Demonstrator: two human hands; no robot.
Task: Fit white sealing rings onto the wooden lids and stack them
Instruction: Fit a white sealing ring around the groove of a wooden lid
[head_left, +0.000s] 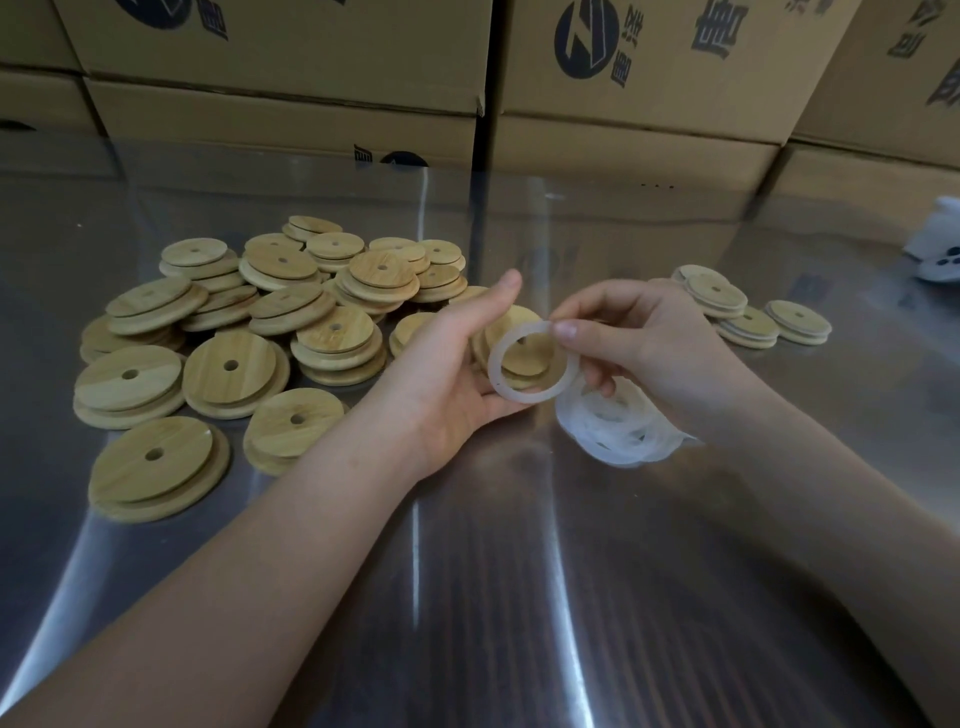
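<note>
Both hands meet above the middle of the metal table (493, 571). Left hand (457, 374) lies palm up and cradles 1 wooden lid (511, 325), with the thumb pointing up beside the lid's edge and the fingers mostly hidden behind it. Right hand (649, 353) pinches 1 white sealing ring (524, 396) between thumb and forefinger at the ring's upper right. The ring hangs in front of the held lid, so the wood shows through its opening; whether ring and lid touch cannot be told. The lower fingers of the right hand curl over a bunch of spare rings (618, 431), which sags below the hand toward the table.

On the left lies a loose pile of lids (249, 332), each with a small hole in the centre, many overlapping. On the right, well apart from that pile, sits a small group of lids (748, 312) in low stacks. Cardboard boxes (639, 78) with dark printing stand along the far edge of the table. A white object (935, 249) shows at the right border, too cropped to identify.
</note>
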